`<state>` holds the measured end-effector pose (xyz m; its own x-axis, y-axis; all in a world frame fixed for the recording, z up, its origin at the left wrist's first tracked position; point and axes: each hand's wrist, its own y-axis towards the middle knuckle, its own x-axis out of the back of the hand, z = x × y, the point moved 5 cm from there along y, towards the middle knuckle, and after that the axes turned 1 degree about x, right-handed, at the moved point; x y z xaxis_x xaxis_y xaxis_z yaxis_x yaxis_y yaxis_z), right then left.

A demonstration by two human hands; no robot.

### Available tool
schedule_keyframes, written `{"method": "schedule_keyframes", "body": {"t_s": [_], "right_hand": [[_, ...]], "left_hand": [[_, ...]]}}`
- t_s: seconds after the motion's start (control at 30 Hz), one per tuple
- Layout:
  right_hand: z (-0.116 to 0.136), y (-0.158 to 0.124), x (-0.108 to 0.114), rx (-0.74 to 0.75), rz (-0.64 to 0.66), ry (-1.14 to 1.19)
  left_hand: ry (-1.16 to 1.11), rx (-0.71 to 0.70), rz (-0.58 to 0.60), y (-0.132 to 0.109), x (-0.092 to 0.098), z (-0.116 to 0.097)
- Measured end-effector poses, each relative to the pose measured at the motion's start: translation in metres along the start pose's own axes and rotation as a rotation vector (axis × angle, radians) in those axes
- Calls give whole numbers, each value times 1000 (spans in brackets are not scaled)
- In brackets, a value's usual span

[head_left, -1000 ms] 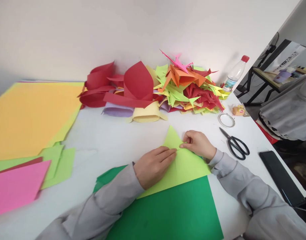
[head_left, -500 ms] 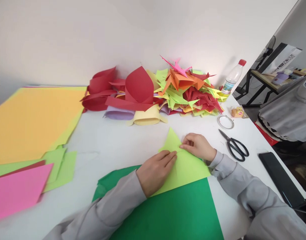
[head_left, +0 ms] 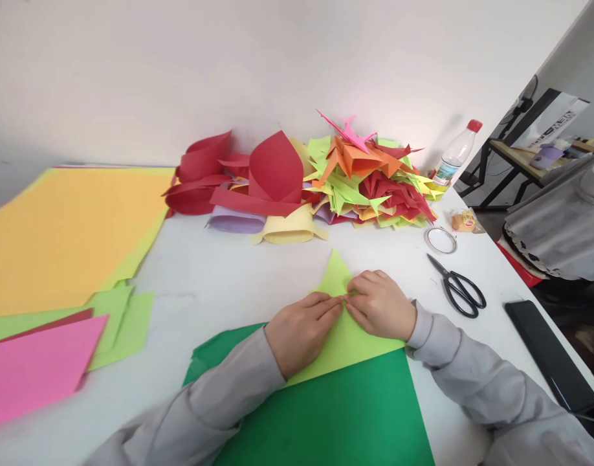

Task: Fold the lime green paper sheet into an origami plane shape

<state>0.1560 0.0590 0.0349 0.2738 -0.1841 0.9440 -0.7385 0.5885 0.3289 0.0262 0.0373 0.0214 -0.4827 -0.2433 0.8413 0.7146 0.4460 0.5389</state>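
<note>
A folded sheet of lime-green paper (head_left: 326,362) lies in front of me, its pointed tip facing the wall. My left hand (head_left: 304,333) is on its left side, with fingers together and fingertips pinching near the middle crease. From the right, my right hand (head_left: 382,304) grips the same fold, its fingers closed. The fingertips of both hands meet at that crease, so what lies under them is hidden. Beneath the lime paper is a large dark green sheet (head_left: 336,414).
Several coloured sheets, orange on top (head_left: 78,233), and a pink sheet (head_left: 39,369) lie left. Red paper hats (head_left: 276,171) and folded paper cranes (head_left: 360,158) line the wall. At right are a bottle (head_left: 455,158), tape roll (head_left: 440,240), scissors (head_left: 457,285) and black phone-like slab (head_left: 549,356).
My right hand has moved slightly down and left, so its fingertips now meet those of my left hand at the crease. The camera view has shifted a little.
</note>
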Motion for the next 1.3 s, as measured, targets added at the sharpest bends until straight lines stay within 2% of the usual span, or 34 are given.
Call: {"method": "schedule_keyframes", "body": {"t_s": [0.2,0.33,0.6,0.9,1.3], "right_hand": [[-1,-1,0,17,-6,26],[-5,-3,-1,17,-27,95],[-15,-10,5,-8,-67,184],[-26,-15,3,-32,-35,291],[-38,-16,2,-68,-17,497]], "left_hand": [[-116,18,-56,-6,-1,9],[-147,47,-80,-7,7,12],[-121,70,-86,-3,21,12],[-59,37,-147,-7,25,10],[-52,74,-178,-11,26,15]]}}
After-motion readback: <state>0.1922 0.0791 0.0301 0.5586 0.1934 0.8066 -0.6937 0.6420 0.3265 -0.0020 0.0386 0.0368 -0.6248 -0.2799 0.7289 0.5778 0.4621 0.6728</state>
